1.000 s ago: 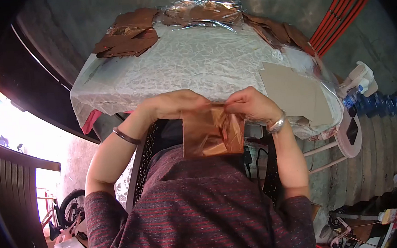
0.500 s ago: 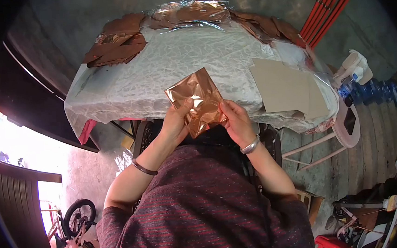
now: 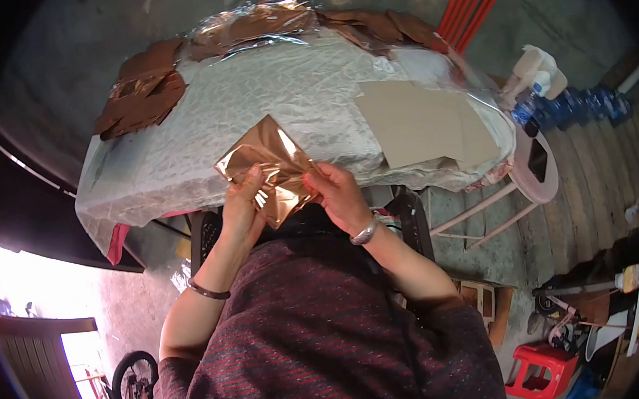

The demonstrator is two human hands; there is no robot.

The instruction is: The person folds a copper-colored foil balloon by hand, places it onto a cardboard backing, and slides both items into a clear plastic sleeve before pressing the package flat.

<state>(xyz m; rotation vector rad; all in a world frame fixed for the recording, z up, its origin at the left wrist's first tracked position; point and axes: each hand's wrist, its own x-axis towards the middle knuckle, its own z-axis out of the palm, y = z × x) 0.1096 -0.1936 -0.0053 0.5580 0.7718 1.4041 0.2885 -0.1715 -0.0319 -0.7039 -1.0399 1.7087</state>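
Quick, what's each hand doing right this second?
Left hand: closed, pinching the copper foil sheet at its lower left.
Right hand: closed, gripping the same sheet at its lower right.

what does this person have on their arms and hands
No gloves on the left hand or right hand. A thin dark bangle circles the left wrist, a silvery bracelet the right. Sleeves of a dark, red-striped top end near the elbows, forearms uncovered.

A foil sheet [image 3: 266, 165] is gleaming coppery-bronze; the bench [image 3: 201, 126] is showing white with crackle veining; cardboard [image 3: 411, 121] at three o'clock is showing plain tan.
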